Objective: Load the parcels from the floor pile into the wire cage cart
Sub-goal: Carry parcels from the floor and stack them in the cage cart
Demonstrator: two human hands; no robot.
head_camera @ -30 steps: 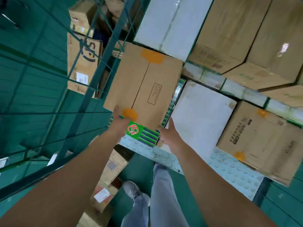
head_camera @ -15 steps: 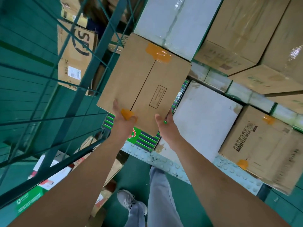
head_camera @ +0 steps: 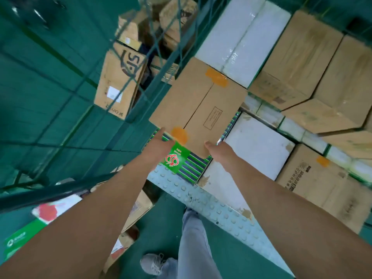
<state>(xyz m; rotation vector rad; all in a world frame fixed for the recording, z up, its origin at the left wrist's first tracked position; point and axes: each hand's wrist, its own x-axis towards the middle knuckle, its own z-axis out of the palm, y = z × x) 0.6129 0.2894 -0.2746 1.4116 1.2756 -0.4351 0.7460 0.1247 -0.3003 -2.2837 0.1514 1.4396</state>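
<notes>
Both hands slid nearer since earlier: left hand (head_camera: 159,144) and right hand (head_camera: 218,150), fingers straight, press brown cardboard parcel with orange tape (head_camera: 198,107), mid-frame atop green striped box (head_camera: 185,163) inside green wire cage cart (head_camera: 128,115).

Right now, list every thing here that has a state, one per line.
Brown box with orange tape: sealed, lying flat on the green striped box.
Green striped box: underneath, front end showing.
Left hand: fingers straight, touching the brown box's near edge.
Right hand: at the brown box's near corner; grip unclear.
White box: closed, beside the striped box.
Cage cart: loaded with stacked boxes.
</notes>
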